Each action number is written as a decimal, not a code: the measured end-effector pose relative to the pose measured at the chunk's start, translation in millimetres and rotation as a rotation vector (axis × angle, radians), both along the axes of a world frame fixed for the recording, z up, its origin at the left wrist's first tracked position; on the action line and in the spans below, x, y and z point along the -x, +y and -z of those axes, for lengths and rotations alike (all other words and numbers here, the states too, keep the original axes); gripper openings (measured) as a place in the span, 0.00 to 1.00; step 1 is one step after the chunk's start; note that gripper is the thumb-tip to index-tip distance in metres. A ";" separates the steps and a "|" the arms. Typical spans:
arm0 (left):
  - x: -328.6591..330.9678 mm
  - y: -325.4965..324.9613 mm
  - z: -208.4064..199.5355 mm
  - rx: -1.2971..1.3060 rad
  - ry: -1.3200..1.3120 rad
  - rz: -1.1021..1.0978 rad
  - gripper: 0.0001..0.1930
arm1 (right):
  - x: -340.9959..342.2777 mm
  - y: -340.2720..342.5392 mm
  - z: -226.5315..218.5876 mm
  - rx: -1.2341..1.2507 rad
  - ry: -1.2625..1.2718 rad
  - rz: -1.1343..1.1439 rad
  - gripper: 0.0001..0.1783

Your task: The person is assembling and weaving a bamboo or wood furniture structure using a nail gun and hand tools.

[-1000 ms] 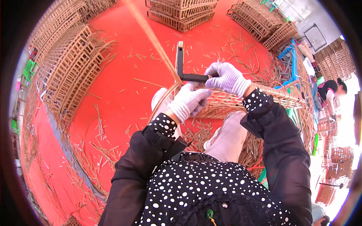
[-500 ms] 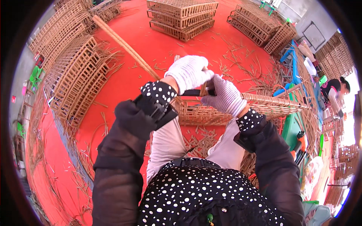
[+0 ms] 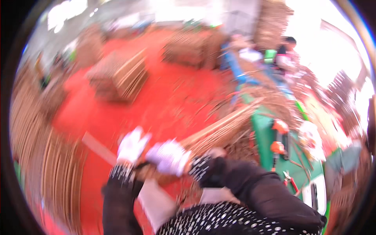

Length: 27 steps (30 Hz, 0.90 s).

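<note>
Motion blurs the picture. My left hand [image 3: 133, 147], in a pale glove, is raised left of center; its thumb and fingers look apart, and I make out nothing in it. My right hand [image 3: 168, 156], in a lilac-tinted glove, lies just right of it at the left end of a woven brown wicker piece [image 3: 223, 129]. Its fingers are smeared, so their grip is unclear. A small dark shape sits between the hands. The wicker piece stretches from my knees toward the far right. A pale brown flat strip [image 3: 98, 147] lies left of my left hand.
Wicker stacks stand at the left [image 3: 58, 172], the far middle [image 3: 117, 76] and farther back [image 3: 192, 49]. On the green table [image 3: 262, 129] at right lie an orange-black power tool [image 3: 279, 137] and red-handled pliers [image 3: 289, 180]. Another person [image 3: 286, 56] is at far right.
The view has swung to the right, bringing the green table and tools into fuller sight. My hands now appear lower and left, and the left hand is farther apart from the right.
</note>
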<state>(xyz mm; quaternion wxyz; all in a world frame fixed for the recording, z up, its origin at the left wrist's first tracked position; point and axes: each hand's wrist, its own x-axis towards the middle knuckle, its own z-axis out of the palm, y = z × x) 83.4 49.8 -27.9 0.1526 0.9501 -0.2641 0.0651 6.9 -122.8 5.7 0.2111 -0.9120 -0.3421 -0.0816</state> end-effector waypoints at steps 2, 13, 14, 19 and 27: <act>10.3 -2.8 -25.5 -0.004 0.188 -0.239 0.20 | 2.0 10.2 0.2 0.033 0.068 -0.044 0.12; -10.5 -3.9 -37.3 0.336 0.172 -0.260 0.21 | -22.1 28.4 11.9 -0.002 0.036 0.071 0.13; 0.7 3.8 -39.3 0.464 0.080 -0.197 0.20 | -22.0 24.9 12.2 0.007 0.069 0.084 0.12; 101.5 -6.7 -32.7 0.663 -0.047 0.029 0.08 | -30.4 5.5 4.1 0.134 0.198 0.126 0.14; 135.6 -13.7 16.1 0.993 0.361 -0.160 0.21 | -47.2 20.8 18.8 0.042 0.239 0.066 0.17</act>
